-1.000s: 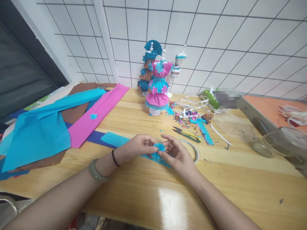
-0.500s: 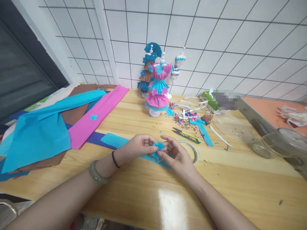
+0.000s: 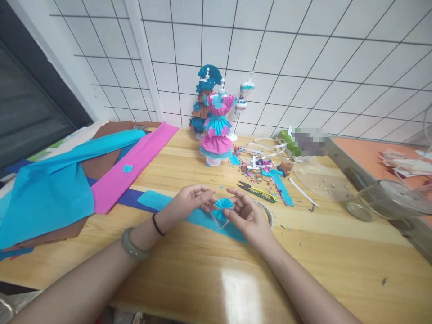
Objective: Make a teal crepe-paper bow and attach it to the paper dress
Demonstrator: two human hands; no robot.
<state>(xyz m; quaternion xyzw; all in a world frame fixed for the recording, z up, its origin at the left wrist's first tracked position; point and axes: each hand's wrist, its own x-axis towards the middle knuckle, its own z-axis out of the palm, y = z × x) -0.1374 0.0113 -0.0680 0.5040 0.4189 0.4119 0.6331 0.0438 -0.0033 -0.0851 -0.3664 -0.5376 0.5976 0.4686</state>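
Observation:
A small blue pleated paper rosette [image 3: 224, 204] is pinched between the thumb and fingers of my right hand [image 3: 249, 219]. My left hand [image 3: 197, 200] is just left of it, fingers loosely bent and apart from the rosette, with nothing plainly in them. A thin whitish strip [image 3: 214, 220] hangs or lies below the rosette; whether a finger touches it I cannot tell. Under both hands, a long blue crepe paper strip [image 3: 199, 219] runs across the table. A roll of tape [image 3: 268, 215] lies partly hidden behind my right hand.
Yellow-handled thread snips [image 3: 258, 192] lie beyond my right hand, near paper scraps [image 3: 258, 168]. Small dress forms in pink and blue paper [image 3: 218, 121] stand at the wall. Crepe sheets [image 3: 57, 193] cover the left side. A clear plastic container [image 3: 393, 198] is at right.
My left hand has come off the rosette and shifted slightly left. The rosette stays in my right hand, with more of its pleated face showing. The view has shifted slightly.

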